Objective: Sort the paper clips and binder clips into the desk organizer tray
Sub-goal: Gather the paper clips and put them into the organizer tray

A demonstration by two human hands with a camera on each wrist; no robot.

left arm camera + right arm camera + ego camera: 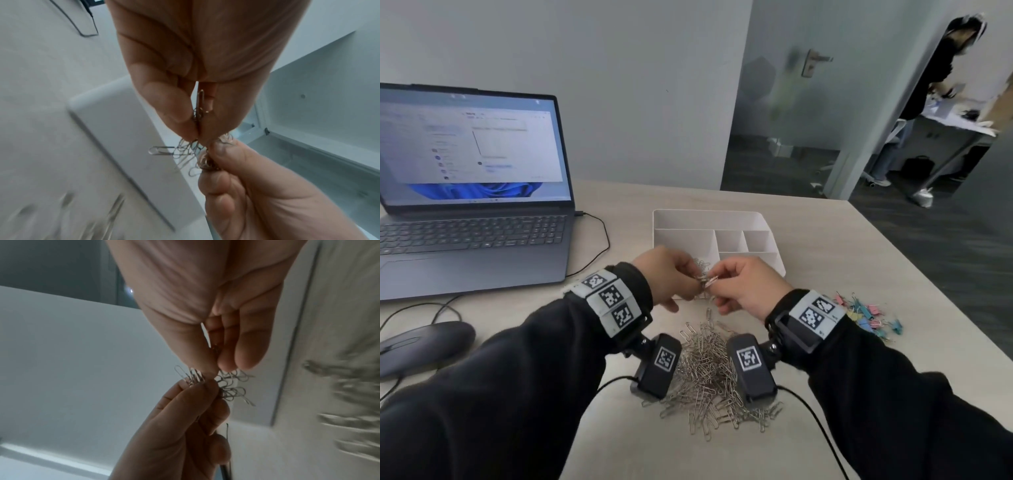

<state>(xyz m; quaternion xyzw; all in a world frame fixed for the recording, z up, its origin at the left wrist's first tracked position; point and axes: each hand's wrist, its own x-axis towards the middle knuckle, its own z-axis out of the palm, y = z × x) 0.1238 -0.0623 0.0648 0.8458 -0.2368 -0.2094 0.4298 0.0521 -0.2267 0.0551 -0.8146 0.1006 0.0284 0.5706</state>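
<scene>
A tangled clump of paper clips (704,278) is being pinched between the left hand (667,278) and right hand (748,287), fingertips together, just before the tray (767,219).

silver paper clips (710,373), white tray (770,224), pastel binder clips (866,317)

Head view: from above, facing forward and down across the table (808,240). Wrist views: very near, looking along each palm at fingertips. Shared by all three: tangled paper clips (703,279) pinched over the tray's (722,216) near edge.
</scene>
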